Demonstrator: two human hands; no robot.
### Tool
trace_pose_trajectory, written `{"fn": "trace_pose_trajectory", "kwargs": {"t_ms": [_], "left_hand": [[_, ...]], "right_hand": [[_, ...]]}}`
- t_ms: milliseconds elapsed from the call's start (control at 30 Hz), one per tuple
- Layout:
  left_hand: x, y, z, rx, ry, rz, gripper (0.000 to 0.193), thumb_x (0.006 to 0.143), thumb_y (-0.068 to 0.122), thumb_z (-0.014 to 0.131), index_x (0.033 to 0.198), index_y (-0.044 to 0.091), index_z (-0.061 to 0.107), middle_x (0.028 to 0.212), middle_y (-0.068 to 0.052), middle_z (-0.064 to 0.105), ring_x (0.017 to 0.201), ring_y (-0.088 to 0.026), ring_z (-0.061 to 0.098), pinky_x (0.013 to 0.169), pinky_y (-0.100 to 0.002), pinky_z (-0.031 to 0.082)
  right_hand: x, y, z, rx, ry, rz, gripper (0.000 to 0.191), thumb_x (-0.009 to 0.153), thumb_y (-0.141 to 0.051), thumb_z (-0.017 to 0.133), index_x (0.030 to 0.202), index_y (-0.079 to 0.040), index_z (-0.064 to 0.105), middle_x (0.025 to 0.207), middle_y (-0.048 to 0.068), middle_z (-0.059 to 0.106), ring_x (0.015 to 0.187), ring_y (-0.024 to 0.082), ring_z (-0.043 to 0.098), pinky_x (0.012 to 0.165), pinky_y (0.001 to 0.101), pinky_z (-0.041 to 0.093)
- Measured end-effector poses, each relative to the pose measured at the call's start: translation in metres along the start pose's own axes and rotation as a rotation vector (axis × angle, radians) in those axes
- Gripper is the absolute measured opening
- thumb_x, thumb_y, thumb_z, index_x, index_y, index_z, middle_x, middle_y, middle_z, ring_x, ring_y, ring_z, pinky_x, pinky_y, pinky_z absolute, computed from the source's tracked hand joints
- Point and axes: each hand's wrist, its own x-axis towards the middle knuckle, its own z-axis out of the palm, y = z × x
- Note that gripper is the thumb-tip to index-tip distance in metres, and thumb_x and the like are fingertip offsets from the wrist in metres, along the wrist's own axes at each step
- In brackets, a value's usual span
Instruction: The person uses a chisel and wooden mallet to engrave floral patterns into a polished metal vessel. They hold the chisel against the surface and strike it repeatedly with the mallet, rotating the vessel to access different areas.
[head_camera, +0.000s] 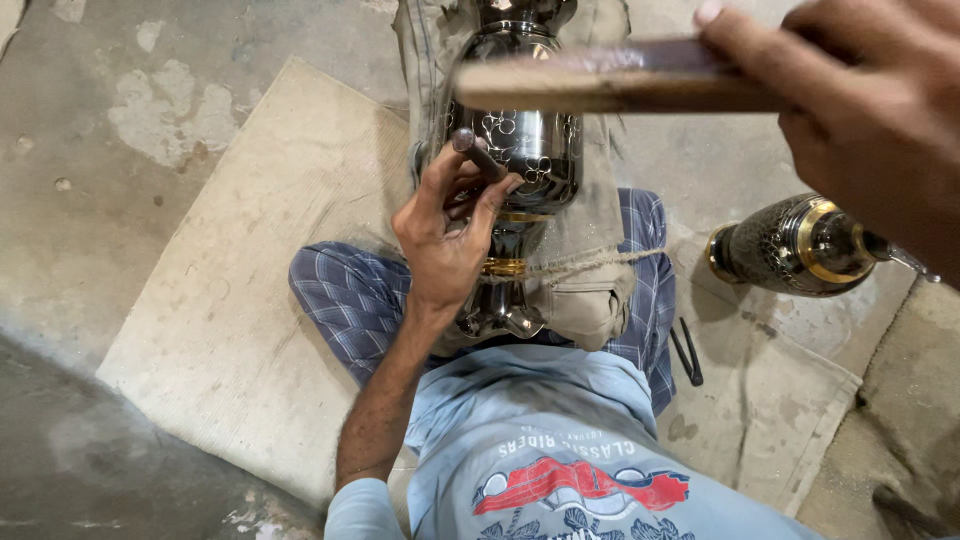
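The left hand (445, 235) has its grip closed around a short metal punch (478, 155), fingers pinched along the shaft so that the tip rests against the engraved belly of a shiny silver vase (530, 150). That vase lies lengthwise over the person's lap, cradled in a beige cloth (590, 290) tied with twine, above blue checked trousers (350, 300). Under the legs, a pale mat (220, 330) covers the worn concrete floor (90, 150). Further right, the right hand (860, 120) is clenched on a flat wooden mallet (600, 80), held raised over the punch. At the far right, a second dark vase with gold bands (800, 245) lies on its side on the mat.
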Motion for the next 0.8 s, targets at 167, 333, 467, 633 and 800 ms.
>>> {"fn": "trace_pose_trajectory", "kwargs": {"t_ms": [167, 333, 467, 633, 800], "left_hand": [[-0.005, -0.003, 0.0, 0.004, 0.012, -0.007, 0.05, 0.103, 0.007, 0.075, 0.146, 0.015, 0.051, 0.112, -0.01, 0.077, 0.102, -0.02, 0.08, 0.087, -0.031, 0.073], [-0.007, -0.004, -0.002, 0.061, 0.003, -0.009, 0.043, 0.101, 0.011, 0.077, 0.137, 0.013, 0.055, 0.108, -0.01, 0.077, 0.099, -0.02, 0.08, 0.087, -0.032, 0.072], [-0.006, -0.007, -0.002, 0.18, -0.006, 0.039, 0.04, 0.099, 0.014, 0.08, 0.133, 0.013, 0.057, 0.106, -0.008, 0.078, 0.098, -0.019, 0.08, 0.084, -0.031, 0.072], [-0.005, -0.009, -0.001, 0.14, -0.022, 0.024, 0.045, 0.101, 0.014, 0.078, 0.14, 0.013, 0.055, 0.109, -0.009, 0.078, 0.1, -0.02, 0.08, 0.086, -0.032, 0.073], [-0.005, -0.009, -0.004, 0.199, -0.062, 0.048, 0.042, 0.1, 0.014, 0.078, 0.137, 0.015, 0.059, 0.108, -0.009, 0.078, 0.1, -0.019, 0.08, 0.087, -0.034, 0.072]], "right_hand": [[-0.007, 0.004, 0.0, 0.375, 0.056, 0.064, 0.054, 0.087, 0.011, 0.071, 0.139, -0.001, 0.064, 0.101, 0.019, 0.071, 0.084, 0.027, 0.07, 0.076, 0.0378, 0.059], [0.0, 0.004, -0.007, 0.384, 0.059, -0.036, 0.053, 0.092, 0.017, 0.065, 0.143, 0.005, 0.06, 0.107, 0.023, 0.07, 0.091, 0.029, 0.071, 0.08, 0.0391, 0.059], [0.013, -0.002, -0.018, 0.34, 0.04, -0.041, 0.052, 0.092, 0.02, 0.064, 0.143, 0.007, 0.06, 0.108, 0.025, 0.071, 0.092, 0.032, 0.072, 0.079, 0.0408, 0.059], [0.024, -0.009, -0.025, 0.166, -0.009, -0.053, 0.054, 0.086, 0.019, 0.072, 0.137, 0.003, 0.068, 0.097, 0.024, 0.073, 0.079, 0.033, 0.072, 0.069, 0.0437, 0.06], [0.014, -0.009, -0.02, 0.084, -0.005, -0.066, 0.054, 0.086, 0.012, 0.077, 0.138, -0.002, 0.071, 0.094, 0.02, 0.072, 0.077, 0.032, 0.069, 0.07, 0.0439, 0.059]]}}
